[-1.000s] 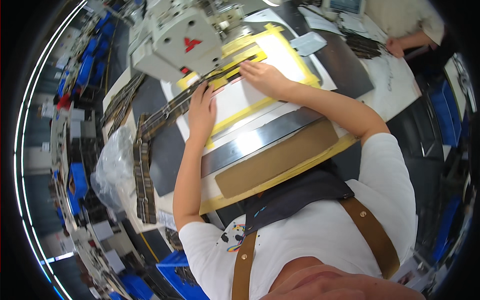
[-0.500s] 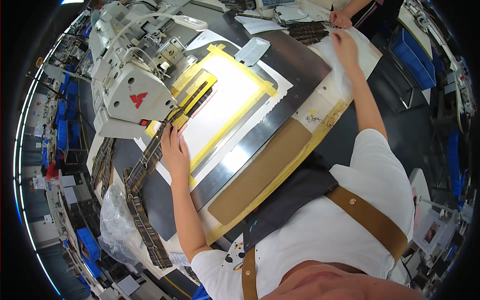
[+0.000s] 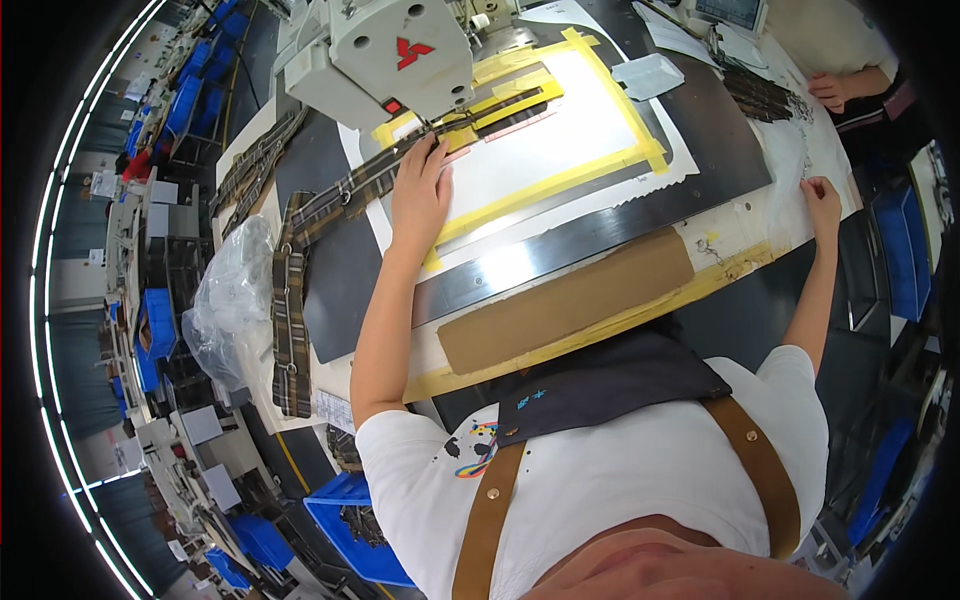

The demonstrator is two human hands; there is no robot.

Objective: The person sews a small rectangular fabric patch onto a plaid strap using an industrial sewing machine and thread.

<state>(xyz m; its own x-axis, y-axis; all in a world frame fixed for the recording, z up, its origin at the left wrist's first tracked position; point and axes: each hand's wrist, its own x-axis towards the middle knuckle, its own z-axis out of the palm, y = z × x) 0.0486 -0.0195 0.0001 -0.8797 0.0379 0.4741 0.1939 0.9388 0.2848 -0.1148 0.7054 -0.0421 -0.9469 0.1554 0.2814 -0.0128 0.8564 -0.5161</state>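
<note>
My left hand (image 3: 422, 195) lies flat with its fingers stretched out, fingertips resting on a plaid strap (image 3: 365, 185) beside the sewing machine head (image 3: 385, 60). The strap carries metal rings and runs from under the machine across the plate, then hangs down at the left. Under the machine sits a white template sheet (image 3: 560, 130) edged with yellow tape. Far to the right, at the table's edge, my right hand (image 3: 822, 205) is closed in a pinch by a clear plastic sheet (image 3: 785, 165). What its fingers hold is too small to make out.
Another person's hand (image 3: 830, 92) rests at the far right, beside a bundle of plaid straps (image 3: 755, 95). A grey-blue flat piece (image 3: 648, 76) lies on the template's corner. Crumpled plastic (image 3: 235, 300) and more straps (image 3: 255, 165) lie left. A brown pad (image 3: 565, 300) lines the front edge.
My right hand has drawn back from beside the other person's hand to the table's right edge. My left hand stays on the strap. The whole view has turned and shifted.
</note>
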